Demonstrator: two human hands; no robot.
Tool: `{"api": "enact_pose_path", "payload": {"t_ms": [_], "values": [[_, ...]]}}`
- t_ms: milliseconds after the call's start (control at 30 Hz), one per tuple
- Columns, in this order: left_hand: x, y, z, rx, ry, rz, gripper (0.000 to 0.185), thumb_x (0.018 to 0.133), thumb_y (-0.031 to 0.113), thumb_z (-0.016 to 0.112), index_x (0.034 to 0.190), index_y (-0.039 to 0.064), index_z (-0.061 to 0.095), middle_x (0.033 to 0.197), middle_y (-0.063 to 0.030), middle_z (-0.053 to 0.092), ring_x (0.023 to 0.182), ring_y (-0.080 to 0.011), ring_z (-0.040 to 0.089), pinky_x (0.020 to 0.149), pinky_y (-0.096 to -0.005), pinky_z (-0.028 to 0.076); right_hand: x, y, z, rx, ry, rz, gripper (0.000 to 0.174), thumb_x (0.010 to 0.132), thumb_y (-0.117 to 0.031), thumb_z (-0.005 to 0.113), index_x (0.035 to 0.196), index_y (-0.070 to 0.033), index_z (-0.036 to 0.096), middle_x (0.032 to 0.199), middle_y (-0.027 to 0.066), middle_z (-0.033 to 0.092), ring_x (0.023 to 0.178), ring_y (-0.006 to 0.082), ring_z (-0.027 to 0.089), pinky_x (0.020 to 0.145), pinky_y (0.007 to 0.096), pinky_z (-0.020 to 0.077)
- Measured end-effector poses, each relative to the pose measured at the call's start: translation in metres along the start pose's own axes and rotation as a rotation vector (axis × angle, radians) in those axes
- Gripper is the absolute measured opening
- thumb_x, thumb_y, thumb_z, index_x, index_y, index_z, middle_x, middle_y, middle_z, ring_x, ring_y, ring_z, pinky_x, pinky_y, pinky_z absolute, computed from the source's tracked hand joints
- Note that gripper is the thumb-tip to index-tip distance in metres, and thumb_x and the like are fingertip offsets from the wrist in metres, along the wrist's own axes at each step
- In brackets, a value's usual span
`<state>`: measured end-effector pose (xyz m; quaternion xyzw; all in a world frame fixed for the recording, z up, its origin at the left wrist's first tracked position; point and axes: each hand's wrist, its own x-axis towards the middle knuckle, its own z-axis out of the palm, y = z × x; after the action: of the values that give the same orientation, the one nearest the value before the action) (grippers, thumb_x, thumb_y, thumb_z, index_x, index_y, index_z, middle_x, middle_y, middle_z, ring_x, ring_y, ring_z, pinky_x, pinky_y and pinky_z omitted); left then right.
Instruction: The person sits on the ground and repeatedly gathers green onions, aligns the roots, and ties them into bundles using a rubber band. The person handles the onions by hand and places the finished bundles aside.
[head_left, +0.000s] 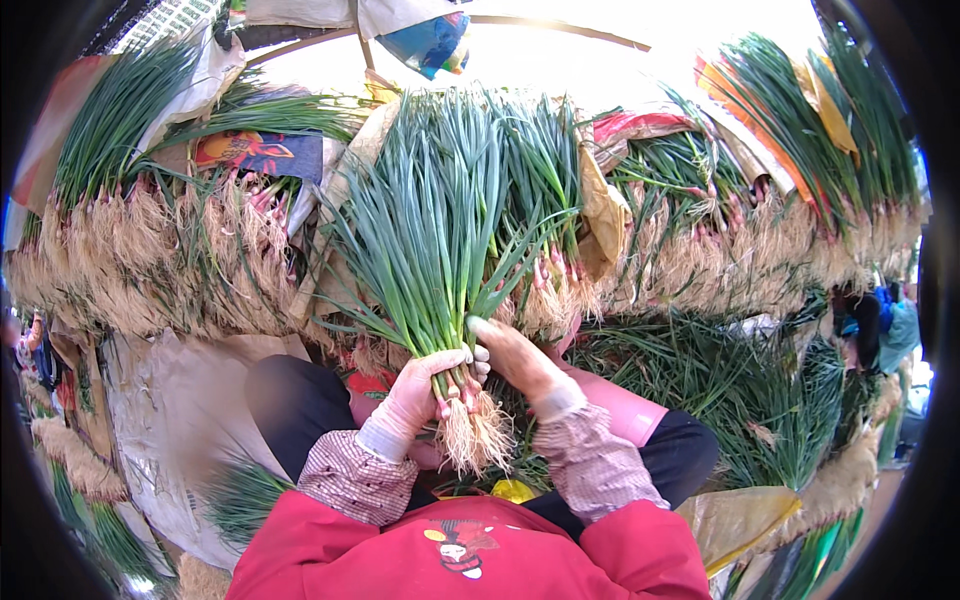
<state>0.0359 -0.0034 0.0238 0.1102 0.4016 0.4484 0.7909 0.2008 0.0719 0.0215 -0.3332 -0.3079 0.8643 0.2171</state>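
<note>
A bunch of long green garlic plants (435, 247) with reddish stem bases and pale roots stands upright before me, its roots pointing down. My left hand (420, 386), in a pale glove, is closed around the lower stems from the left. On the right, my right hand (514, 356) touches the bunch just above, near the stems; its glove looks soiled and slightly blurred, and part of its fingers is hidden, so I cannot tell if it grips. The roots (474, 435) hang below my left hand.
Rows of rooted garlic plants (120, 232) wrapped in woven sacks stand in an arc ahead. Loose green plants (720, 382) lie at right. A pale woven sheet (165, 435) spreads at left, beside more leaves (244, 499). A yellow-edged sack (742, 521) lies at lower right.
</note>
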Motion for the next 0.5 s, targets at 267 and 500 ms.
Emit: {"api": "enact_pose_path", "payload": {"t_ms": [267, 500], "values": [[-0.004, -0.012, -0.007, -0.317, -0.073, 0.182, 0.028, 0.085, 0.019, 0.059, 0.104, -0.001, 0.059, 0.105, -0.0148, 0.062, 0.091, -0.0248, 0.061, 0.082, -0.0360, 0.052, 0.021, 0.040, 0.031, 0.632, 0.429, -0.170, 0.038, 0.096, -0.048, 0.045, 0.109, -0.014, 0.057, 0.079, 0.0040, 0.058, 0.046, 0.0143, 0.044, 0.037, 0.0267, 0.0321], [-0.005, -0.021, -0.019, -0.204, -0.050, -0.027, 0.035, 0.090, 0.019, 0.056, 0.117, -0.001, 0.054, 0.091, -0.0167, 0.066, 0.082, -0.0271, 0.066, 0.063, -0.0411, 0.057, 0.020, -0.008, 0.010, 0.527, 0.641, -0.282, 0.037, 0.098, -0.047, 0.046, 0.075, -0.018, 0.048, 0.060, -0.0021, 0.046, 0.050, 0.0115, 0.043, 0.039, 0.0314, 0.0332]]}}
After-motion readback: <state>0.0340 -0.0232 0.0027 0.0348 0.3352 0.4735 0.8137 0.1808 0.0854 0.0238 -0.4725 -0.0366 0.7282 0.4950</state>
